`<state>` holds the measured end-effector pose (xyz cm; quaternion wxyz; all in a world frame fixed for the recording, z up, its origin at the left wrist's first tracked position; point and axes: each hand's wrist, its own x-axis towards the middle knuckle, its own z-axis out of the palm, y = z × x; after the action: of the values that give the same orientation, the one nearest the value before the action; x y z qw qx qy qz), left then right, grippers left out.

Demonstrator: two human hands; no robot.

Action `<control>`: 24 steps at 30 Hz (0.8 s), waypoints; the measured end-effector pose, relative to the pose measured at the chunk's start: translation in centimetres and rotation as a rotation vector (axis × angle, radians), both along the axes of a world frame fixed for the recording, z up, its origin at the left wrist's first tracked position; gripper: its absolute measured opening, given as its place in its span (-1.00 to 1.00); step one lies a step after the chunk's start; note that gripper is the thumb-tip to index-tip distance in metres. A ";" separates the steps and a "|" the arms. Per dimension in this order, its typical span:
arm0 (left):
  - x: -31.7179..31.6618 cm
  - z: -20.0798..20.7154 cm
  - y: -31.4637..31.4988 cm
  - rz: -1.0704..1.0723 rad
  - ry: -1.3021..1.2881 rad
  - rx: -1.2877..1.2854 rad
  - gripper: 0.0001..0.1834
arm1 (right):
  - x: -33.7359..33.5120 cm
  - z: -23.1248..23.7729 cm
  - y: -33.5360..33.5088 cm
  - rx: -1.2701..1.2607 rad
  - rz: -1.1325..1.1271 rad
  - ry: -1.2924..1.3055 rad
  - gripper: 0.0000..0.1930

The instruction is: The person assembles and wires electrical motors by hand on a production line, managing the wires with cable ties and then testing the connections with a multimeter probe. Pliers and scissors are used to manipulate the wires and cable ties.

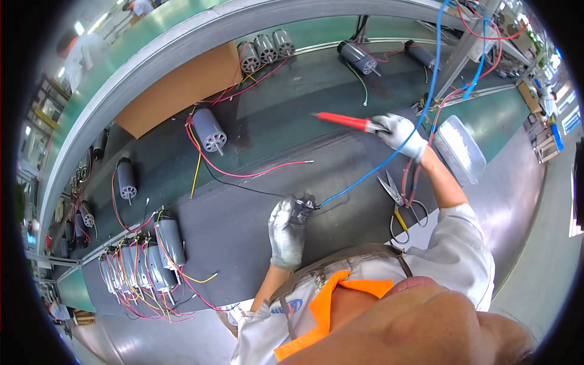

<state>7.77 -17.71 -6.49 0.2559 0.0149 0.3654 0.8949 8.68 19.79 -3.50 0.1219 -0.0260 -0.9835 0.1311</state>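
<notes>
My left hand (286, 237), in a grey-white glove, is closed around a small black clip (303, 208) at the end of a blue cable (365, 178). A thin black wire (243, 188) runs from the clip toward a grey cylindrical motor (208, 129), which also has red and yellow wires. My gloved right hand (403, 137) grips a red probe-like tool (344, 120) by its right end. Its dark tip points left, in the air over the bench and apart from the motor. The blue cable passes across the right hand.
Scissors (394, 193) with black handles lie right of the left hand, beside red cables. A translucent plastic tray (457, 151) stands at right. Several wired motors (161, 267) line up at lower left; more stand at the back near a cardboard sheet (182, 85). A metal frame (128, 73) arches overhead.
</notes>
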 end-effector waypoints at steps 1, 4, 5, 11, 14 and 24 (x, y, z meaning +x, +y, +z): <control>-0.2 0.0 0.3 -0.017 -0.024 0.006 -0.68 | 1.9 0.4 -0.2 0.127 -0.046 -0.073 -0.56; -1.3 -1.2 1.3 -0.050 -0.007 -0.045 -0.67 | 5.0 2.3 -5.3 0.003 0.277 0.170 -0.43; -1.6 -1.5 1.4 -0.078 0.036 -0.100 -0.67 | 5.4 2.1 -8.2 -0.408 0.361 0.044 -0.47; -6.3 -2.1 -6.3 0.439 1.220 -1.673 -0.60 | 6.2 -1.2 -9.2 -1.528 0.040 -0.007 -0.70; -5.8 0.1 -13.3 0.503 1.148 -2.266 -0.55 | 3.1 0.1 -4.0 -0.303 -0.246 -0.389 -0.68; -15.5 0.7 -1.9 0.308 1.628 -1.537 -0.52 | -23.7 -1.4 3.2 0.020 -0.011 0.116 -0.46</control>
<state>-7.71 -19.65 -5.78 -0.2300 0.3871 0.8748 0.1788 -15.05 23.00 -4.93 0.1799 -0.0225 -0.9759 0.1217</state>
